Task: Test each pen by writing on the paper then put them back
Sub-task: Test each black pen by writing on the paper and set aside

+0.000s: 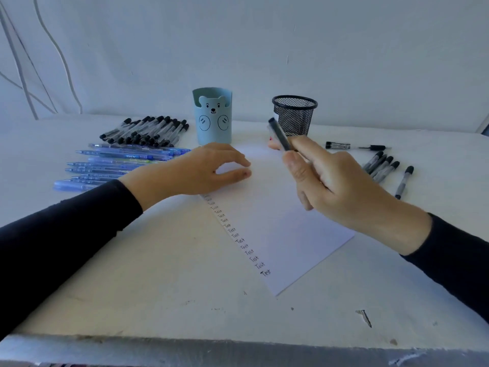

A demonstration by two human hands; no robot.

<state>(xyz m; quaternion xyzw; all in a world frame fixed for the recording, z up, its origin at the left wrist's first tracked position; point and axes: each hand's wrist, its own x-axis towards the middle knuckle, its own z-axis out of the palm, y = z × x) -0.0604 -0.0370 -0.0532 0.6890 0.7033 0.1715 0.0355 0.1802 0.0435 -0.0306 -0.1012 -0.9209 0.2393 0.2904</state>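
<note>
Head view: right hand grips pen (raised) over edge of paper.

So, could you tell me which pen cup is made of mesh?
The black wire-mesh cup on the right, behind the pen that the right hand holds; the blue bear cup is solid.

A white, scuffed surface carries a sheet of paper lying aslant, with a column of handwritten "Test" down its left edge. Behind it stand a light-blue bear-faced pen cup and a black mesh cup. A heap of black-capped pens and a row of blue pens lie at left, and scattered black pens lie at right.
</note>
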